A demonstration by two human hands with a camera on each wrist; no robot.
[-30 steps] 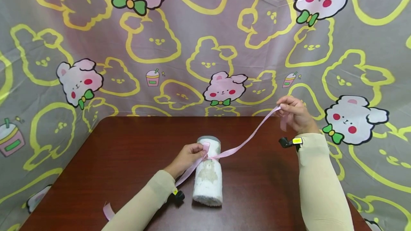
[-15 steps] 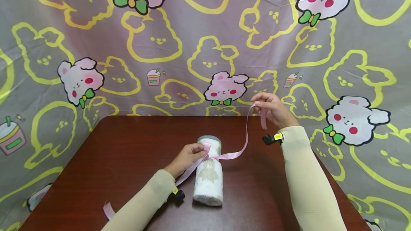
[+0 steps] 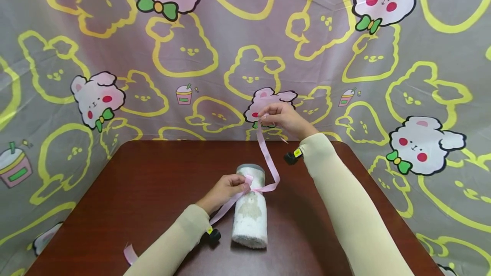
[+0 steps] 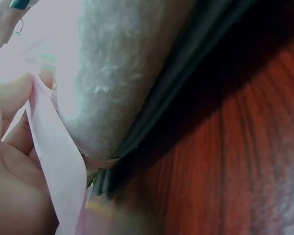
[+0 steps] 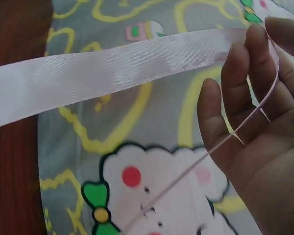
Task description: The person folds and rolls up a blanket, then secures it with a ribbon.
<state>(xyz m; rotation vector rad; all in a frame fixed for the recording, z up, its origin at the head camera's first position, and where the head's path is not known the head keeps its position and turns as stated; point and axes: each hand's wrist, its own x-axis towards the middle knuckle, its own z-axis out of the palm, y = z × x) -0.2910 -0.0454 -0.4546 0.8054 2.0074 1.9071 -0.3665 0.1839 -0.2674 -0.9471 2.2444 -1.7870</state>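
Observation:
A white fluffy roll [image 3: 250, 220] with a beige bear-like patch lies on the table, its grey underside showing at the far end. Pink ribbon [image 3: 267, 156] goes around the roll's upper part. Beside that spot, my left hand [image 3: 229, 188] pinches a ribbon loop between thumb and fingers; the left wrist view shows the ribbon [image 4: 59, 152] crossing the palm. Up above the table's far edge, my right hand [image 3: 284, 117] pinches the other ribbon length, which curves down to the roll. In the right wrist view a thin free end trails across the palm [image 5: 279, 171].
The dark reddish-brown table [image 3: 153, 173] is backed by a grey curtain [image 3: 215, 54] printed with cartoon rabbits. One ribbon tail [image 3: 130, 254] lies by the left forearm. Small black cameras [image 3: 293, 156] sit on both wrists.
My right hand has moved left, from the far right to above the roll, and the ribbon it holds has gone from stretched to a slack curve. My left hand stays by the roll.

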